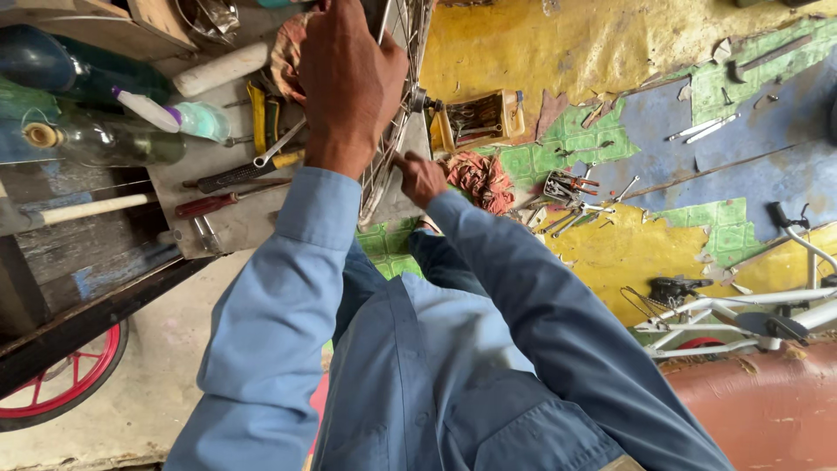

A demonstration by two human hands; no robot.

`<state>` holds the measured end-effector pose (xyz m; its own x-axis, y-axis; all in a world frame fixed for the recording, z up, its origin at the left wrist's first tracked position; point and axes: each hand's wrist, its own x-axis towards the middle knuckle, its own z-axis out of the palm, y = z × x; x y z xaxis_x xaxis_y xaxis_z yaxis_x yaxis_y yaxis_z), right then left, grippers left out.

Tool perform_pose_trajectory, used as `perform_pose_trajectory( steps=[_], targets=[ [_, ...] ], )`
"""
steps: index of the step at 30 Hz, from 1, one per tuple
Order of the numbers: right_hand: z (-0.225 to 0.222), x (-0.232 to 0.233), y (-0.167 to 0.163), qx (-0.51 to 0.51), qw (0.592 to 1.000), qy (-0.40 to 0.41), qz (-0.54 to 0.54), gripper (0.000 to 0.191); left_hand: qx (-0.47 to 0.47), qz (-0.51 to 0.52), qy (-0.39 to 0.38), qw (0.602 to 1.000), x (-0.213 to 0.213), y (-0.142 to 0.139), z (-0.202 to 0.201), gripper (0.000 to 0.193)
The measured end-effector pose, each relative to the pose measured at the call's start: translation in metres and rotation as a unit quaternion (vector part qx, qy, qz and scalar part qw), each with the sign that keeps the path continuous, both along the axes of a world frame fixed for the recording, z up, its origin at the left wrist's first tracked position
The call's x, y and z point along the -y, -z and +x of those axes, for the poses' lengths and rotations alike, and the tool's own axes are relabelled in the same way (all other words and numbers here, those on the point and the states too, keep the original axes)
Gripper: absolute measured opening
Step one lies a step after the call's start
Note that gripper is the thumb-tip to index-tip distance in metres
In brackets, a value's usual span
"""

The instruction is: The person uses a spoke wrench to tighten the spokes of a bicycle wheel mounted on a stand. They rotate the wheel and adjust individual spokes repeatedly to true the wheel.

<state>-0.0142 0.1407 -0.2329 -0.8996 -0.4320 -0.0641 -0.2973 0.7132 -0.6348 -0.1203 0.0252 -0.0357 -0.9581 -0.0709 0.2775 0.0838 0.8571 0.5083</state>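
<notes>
The person holds a spoked bicycle wheel (394, 131) upright in front of their body, its metal rim running from the top edge of the view down toward their lap. The left hand (349, 78) sits high on the wheel, fingers wrapped closed over the rim and spokes. The right hand (420, 177) is lower on the wheel, just right of the rim, fingers curled shut against the spokes; whether they pinch a small tool cannot be told. Both arms wear light blue sleeves.

Left of the wheel, a grey tabletop (248, 228) carries a red-handled screwdriver (228, 201), a file (235, 174) and a spanner (279, 144), with a clear bottle (105, 139) further left. Right of the wheel, on the patchy yellow, green and blue floor (610, 253), stand a yellow tray of tools (478, 120), a red rag (481, 179) and scattered pliers (571, 187). Well right of the wheel lies a white bicycle frame (741, 305). Below the tabletop shows a red-rimmed wheel (61, 384).
</notes>
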Motion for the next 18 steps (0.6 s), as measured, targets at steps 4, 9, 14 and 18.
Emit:
perform_pose_trajectory(
  steps=[4, 9, 14, 18],
  targets=[
    [0.002, 0.002, 0.007, -0.078, 0.997, 0.026, -0.004, 0.028, -0.008, -0.032, -0.006, 0.999, -0.001, -0.001, 0.005, 0.033],
    [0.015, 0.004, 0.006, 0.017, 0.999, 0.033, -0.026, 0.045, -0.013, -0.009, -0.025, 1.0, 0.006, 0.001, 0.002, 0.034],
    [0.003, 0.002, 0.014, 0.043, 0.999, 0.009, 0.009, 0.036, -0.036, 0.012, -0.011, 0.999, 0.008, 0.003, 0.005, 0.026],
    [0.012, 0.004, 0.014, 0.001, 0.999, 0.035, -0.013, 0.035, -0.066, -0.021, 0.002, 0.998, 0.005, 0.001, 0.007, 0.03]
  ],
)
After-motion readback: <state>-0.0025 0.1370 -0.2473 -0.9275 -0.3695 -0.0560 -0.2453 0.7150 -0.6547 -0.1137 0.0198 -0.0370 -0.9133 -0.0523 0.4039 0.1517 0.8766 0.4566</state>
